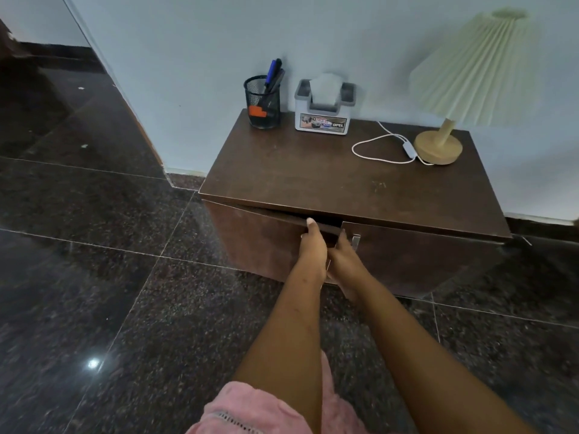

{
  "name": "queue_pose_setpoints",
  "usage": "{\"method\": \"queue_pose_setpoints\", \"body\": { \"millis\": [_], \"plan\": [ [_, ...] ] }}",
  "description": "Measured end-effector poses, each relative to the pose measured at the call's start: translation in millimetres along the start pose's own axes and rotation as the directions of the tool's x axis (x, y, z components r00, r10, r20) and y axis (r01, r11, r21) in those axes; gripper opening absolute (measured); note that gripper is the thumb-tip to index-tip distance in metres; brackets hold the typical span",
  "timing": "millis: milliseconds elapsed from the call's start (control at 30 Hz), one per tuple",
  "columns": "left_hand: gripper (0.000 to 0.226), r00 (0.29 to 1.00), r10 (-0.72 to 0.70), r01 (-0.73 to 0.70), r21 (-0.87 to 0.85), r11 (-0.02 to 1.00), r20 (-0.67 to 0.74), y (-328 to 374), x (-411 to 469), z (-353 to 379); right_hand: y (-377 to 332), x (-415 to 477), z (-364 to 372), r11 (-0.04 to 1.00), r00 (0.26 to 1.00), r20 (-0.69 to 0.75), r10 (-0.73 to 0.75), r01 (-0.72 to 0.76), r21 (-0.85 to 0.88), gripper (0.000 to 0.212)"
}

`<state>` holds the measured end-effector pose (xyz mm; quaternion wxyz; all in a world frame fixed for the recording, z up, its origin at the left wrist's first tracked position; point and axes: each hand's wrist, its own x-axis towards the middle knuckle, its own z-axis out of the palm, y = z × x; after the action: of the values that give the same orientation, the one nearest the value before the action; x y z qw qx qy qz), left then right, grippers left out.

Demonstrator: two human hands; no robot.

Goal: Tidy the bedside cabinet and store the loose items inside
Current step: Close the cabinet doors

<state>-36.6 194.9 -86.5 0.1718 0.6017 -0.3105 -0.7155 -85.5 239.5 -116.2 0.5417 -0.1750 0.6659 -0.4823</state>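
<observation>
The bedside cabinet (313, 180) stands against the wall with its left door (266, 242) slightly ajar. The left hand (313, 242) grips that door's top edge, thumb hooked over it. The right hand (343, 258) reaches into the gap at the cabinet's middle, beside the right door (423, 258) and its metal handle (356, 241). Its fingertips are hidden behind the door edge, so whether it clamps anything cannot be told. The chief risk is a pinch: if the left door swings shut while those fingers sit in the gap, they get caught between the two doors. A hard tug could also jolt the cabinet. At the back of its top, the mesh pen holder (263, 103) with its tall pens (274, 73) looks likeliest to tip, more than the squat tissue dispenser (322, 111). At the top's right end, the lamp (438, 145) trails a loose white cord (379, 142) that could snag a passing hand.
</observation>
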Motion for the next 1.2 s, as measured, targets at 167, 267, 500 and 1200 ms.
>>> {"method": "queue_pose_setpoints", "body": {
  "millis": [167,267,500,1200],
  "plan": [
    [0.073,0.997,0.05,-0.046,-0.076,0.996,0.051,3.5,16.6,6.2,-10.7,4.4,-1.1,0.999,0.995,0.094,0.023,-0.021,-0.027,0.079],
    [0.079,0.993,0.094,-0.087,-0.099,0.991,0.065,3.4,19.4,8.0,-11.4,7.1,4.8,1.0,0.997,0.07,-0.011,0.013,-0.023,0.076],
    [0.082,0.992,0.054,-0.043,-0.091,0.995,0.114,3.0,16.9,-2.3,-9.1,0.6,3.0,0.997,0.996,0.079,-0.034,0.04,-0.073,0.081],
    [0.048,0.93,0.36,-0.358,-0.041,0.933,0.069,23.5,-40.3,11.5,-52.8,-58.1,-42.2,0.816,0.987,0.122,-0.104,0.155,-0.557,0.038]
  ]
}}
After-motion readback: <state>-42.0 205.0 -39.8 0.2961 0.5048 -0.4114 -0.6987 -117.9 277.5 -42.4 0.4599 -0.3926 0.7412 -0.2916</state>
